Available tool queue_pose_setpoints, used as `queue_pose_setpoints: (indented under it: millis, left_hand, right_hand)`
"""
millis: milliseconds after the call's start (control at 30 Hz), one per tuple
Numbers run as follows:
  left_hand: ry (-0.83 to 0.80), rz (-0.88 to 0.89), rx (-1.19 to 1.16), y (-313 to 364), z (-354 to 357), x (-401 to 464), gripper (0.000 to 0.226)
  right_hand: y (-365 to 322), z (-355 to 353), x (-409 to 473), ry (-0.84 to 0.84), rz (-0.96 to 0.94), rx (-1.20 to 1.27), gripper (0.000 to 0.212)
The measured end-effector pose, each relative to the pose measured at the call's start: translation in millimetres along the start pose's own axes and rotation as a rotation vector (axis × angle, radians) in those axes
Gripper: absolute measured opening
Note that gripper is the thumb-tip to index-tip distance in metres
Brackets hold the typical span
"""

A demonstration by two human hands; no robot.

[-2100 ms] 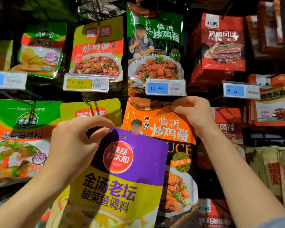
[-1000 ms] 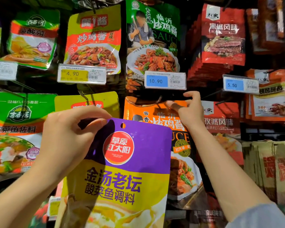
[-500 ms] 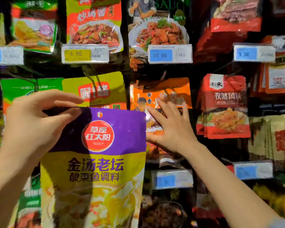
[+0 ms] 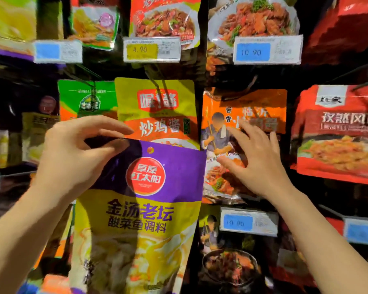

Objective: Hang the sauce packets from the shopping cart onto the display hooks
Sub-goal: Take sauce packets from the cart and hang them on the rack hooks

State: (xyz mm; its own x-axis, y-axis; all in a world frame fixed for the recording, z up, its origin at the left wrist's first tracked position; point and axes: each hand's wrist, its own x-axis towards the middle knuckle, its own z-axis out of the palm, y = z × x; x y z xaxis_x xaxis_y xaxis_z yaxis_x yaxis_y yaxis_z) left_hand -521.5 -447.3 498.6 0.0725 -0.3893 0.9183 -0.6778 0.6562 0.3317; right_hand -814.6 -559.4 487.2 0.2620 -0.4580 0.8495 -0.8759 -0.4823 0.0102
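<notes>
My left hand (image 4: 72,158) pinches the top left corner of a purple and yellow sauce packet (image 4: 142,213), held upright in front of the display. Its hang hole (image 4: 150,150) sits at the top middle. My right hand (image 4: 257,164) lies with straight, spread fingers on the orange sauce packet (image 4: 244,107) that hangs on a hook at centre right. A yellow-green packet (image 4: 155,107) hangs on a hook just behind the purple one.
Rows of hanging packets fill the wall: a green one (image 4: 87,98) at the left, red ones (image 4: 337,132) at the right. Price tags (image 4: 151,49) stick out on hook ends above, with another price tag (image 4: 248,222) below the orange packet.
My right hand let go of the orange packet's top and dropped to lie flat on its front. The view tilted down, so the shelves shifted up. The purple packet stays in my left hand.
</notes>
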Motion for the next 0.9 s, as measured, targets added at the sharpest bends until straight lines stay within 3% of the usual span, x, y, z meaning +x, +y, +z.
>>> queue_pose_setpoints:
  millis: [100,200,400,533,633,900]
  left_hand:
    - [0.044,0.019,0.028,3,-6,-8,0.028]
    - [0.033,0.009,-0.013,-3,-24,-21,0.03]
    - [0.025,0.003,-0.086,-34,-90,-39,0.029]
    - [0.003,-0.014,-0.099,-67,-152,-49,0.025]
    - [-0.059,-0.049,-0.082,-101,-204,-56,0.03]
    - [-0.109,-0.282,-0.106,-186,-304,-88,0.025]
  right_hand:
    - [-34,-15,-15,0.102,-0.039,0.387,0.058]
    - [-84,-28,-21,0.034,-0.07,0.609,0.047]
    - [-184,-5,-11,-0.097,-0.274,0.541,0.046]
    - [-255,15,-13,-0.16,-0.163,0.791,0.023]
    - [-312,34,-9,-0.199,-0.09,0.977,0.021]
    - [-434,75,4,-0.247,-0.11,0.917,0.023]
